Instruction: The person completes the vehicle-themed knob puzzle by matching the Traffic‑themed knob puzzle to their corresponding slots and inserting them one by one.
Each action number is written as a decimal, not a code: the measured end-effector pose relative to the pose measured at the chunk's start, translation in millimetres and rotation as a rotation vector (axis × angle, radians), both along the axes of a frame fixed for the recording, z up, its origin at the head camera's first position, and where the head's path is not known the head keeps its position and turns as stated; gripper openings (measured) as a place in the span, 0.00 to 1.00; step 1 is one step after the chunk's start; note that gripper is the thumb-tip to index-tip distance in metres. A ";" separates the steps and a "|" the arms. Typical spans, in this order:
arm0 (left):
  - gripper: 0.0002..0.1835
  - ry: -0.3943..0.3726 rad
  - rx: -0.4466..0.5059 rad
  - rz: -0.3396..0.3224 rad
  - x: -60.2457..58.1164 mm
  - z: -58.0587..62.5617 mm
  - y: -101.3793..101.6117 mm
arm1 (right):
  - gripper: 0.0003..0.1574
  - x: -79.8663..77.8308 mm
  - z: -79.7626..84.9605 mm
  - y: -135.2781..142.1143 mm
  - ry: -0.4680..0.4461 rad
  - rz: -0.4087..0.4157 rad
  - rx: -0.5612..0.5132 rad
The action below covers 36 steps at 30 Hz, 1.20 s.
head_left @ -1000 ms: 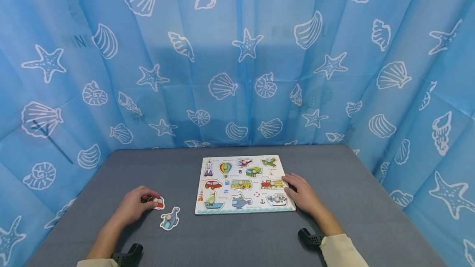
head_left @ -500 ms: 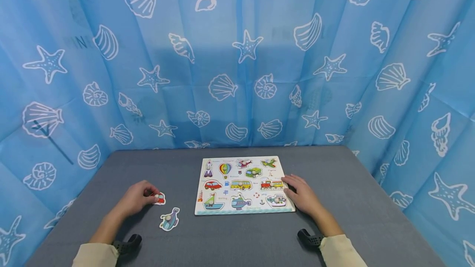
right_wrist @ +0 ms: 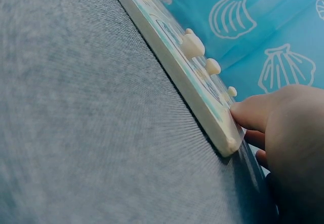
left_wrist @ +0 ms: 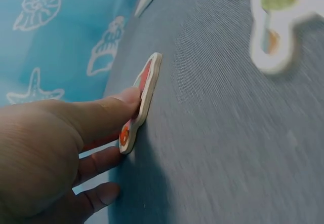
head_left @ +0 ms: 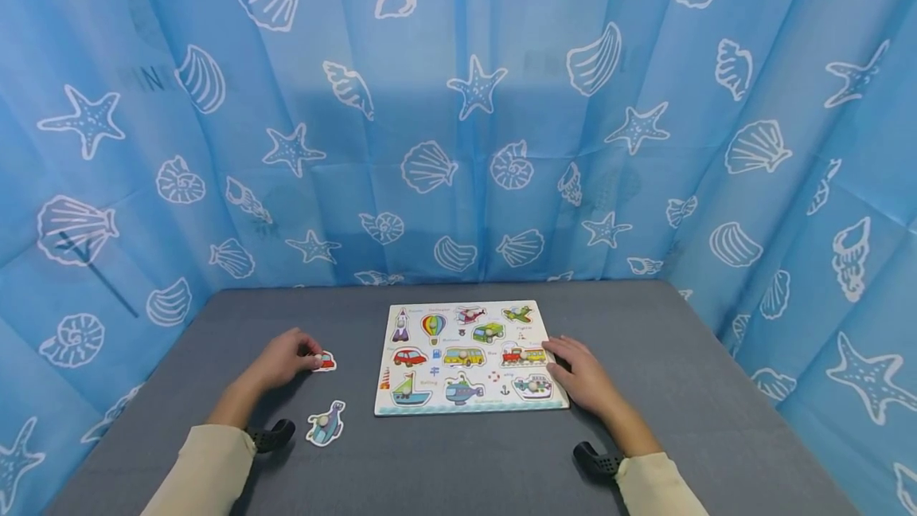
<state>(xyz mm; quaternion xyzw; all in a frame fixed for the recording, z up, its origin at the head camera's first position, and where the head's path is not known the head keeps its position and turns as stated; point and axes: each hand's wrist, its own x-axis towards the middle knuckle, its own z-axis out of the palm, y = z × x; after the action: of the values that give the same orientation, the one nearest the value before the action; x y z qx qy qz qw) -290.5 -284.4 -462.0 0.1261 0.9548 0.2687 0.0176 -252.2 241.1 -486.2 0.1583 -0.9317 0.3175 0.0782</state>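
Note:
My left hand [head_left: 290, 358] pinches a red car puzzle piece [head_left: 327, 361] with a white border. In the left wrist view the thumb lies against the red face of the car piece [left_wrist: 144, 84], which is close over the grey table. Nearer the front lies a loose blue-and-purple puzzle piece [head_left: 325, 424] with a round knob. My right hand [head_left: 583, 377] rests at the right edge of the white puzzle board [head_left: 383, 400], with thumb and fingers touching that edge. In the right wrist view the thumb presses near the corner of the board [right_wrist: 182, 84], beside several pale knobs.
A grey cloth covers the table [head_left: 458, 468]. Behind it hangs a blue curtain [head_left: 430, 221] with white shells and starfish. The board bears several vehicle pictures, among them a yellow bus [head_left: 464, 357] and a balloon [head_left: 433, 326].
My left hand has moved away from me and slightly right with the red car piece, farther from the loose blue-and-purple piece. The right hand and board have stayed in place.

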 end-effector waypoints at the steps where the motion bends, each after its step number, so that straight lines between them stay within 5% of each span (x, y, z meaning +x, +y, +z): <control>1: 0.03 -0.007 0.000 -0.001 -2.3 0.4 2.4 | 0.26 0.2 0.3 0.0 -0.001 -0.001 0.004; 16: 0.06 -0.049 -0.024 -0.021 -14.5 7.4 44.8 | 0.26 -0.5 1.9 -2.2 -0.018 -0.015 0.013; 23: 0.06 -0.006 -0.027 -0.047 -15.0 13.2 66.1 | 0.26 0.3 0.4 -0.6 -0.008 -0.014 0.006; 36: 0.06 0.017 0.015 0.009 -17.0 10.3 111.1 | 0.26 -0.4 1.2 0.4 0.002 -0.001 -0.002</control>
<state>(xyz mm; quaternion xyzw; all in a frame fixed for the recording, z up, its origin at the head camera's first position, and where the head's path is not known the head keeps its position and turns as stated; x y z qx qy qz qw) -307.5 -173.4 -451.7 0.1243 0.9533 0.2751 0.0074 -252.6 241.5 -484.9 0.1581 -0.9314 0.3181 0.0797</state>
